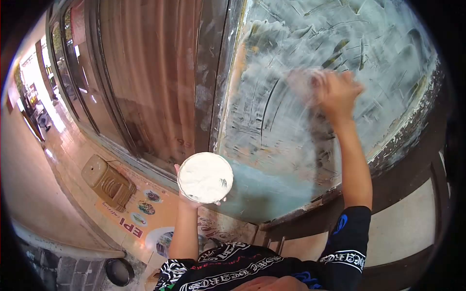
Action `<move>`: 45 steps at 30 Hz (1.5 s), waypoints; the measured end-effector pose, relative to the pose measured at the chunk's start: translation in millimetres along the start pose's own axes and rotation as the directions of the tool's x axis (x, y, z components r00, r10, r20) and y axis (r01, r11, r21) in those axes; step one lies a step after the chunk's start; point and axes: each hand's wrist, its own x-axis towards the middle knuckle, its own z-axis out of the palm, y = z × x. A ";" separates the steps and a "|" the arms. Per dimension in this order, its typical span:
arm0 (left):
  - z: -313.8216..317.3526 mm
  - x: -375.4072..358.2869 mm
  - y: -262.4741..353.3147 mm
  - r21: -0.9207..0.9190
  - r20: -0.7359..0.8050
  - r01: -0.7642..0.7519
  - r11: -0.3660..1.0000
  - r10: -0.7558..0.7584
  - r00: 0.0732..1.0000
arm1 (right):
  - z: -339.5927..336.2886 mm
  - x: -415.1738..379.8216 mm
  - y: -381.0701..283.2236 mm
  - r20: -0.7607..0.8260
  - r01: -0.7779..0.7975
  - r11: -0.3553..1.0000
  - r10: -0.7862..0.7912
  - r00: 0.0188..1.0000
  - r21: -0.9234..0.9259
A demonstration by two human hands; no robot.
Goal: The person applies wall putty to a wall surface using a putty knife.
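Against the smeared glass pane [340, 53], the right hand [337, 92] pressed a blurred white cloth [306, 82], fingers closed around it, while the left hand [191, 199] cupped a round container of white paste [205, 177] below

The left hand [187, 194] is in the lower middle of the frame, raised on a bare forearm that goes up from the bottom edge. Its fingers are curled upward and closed in a grip; only a thumb tip and fingertips show. The right arm is stretched up toward the upper right of the frame, with a black sleeve at the shoulder. The right hand [337, 92] is blurred, with the fingers bent.
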 end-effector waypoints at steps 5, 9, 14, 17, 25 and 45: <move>6.7 -6.8 2.5 -0.037 0.101 -0.073 0.997 0.076 0.992 | -1.0 -39.4 -25.1 0.040 -0.032 0.900 0.016 0.999 0.434; 1.6 -7.4 4.4 0.015 0.048 -0.035 0.999 0.035 0.998 | 51.7 -151.7 -92.5 0.153 0.422 0.849 -0.486 0.861 0.319; 1.6 -0.6 0.6 -0.059 0.059 0.023 0.998 -0.020 0.998 | 50.9 -54.7 -56.2 0.089 0.219 0.973 -0.225 0.970 0.072; 6.3 -0.4 2.0 -0.078 0.114 0.036 0.996 -0.027 0.993 | 0.1 11.9 -21.3 -0.169 -0.086 0.994 0.096 0.981 0.065; 13.8 -7.6 3.6 -0.106 -0.300 -0.035 0.994 0.002 0.954 | -13.7 -113.9 -156.5 0.812 -0.815 0.004 0.091 0.577 0.579; -3.5 -48.4 -41.6 -0.072 -0.224 0.038 0.997 -0.053 0.973 | 68.2 -219.6 -214.4 0.977 -0.908 -0.374 0.161 0.138 0.190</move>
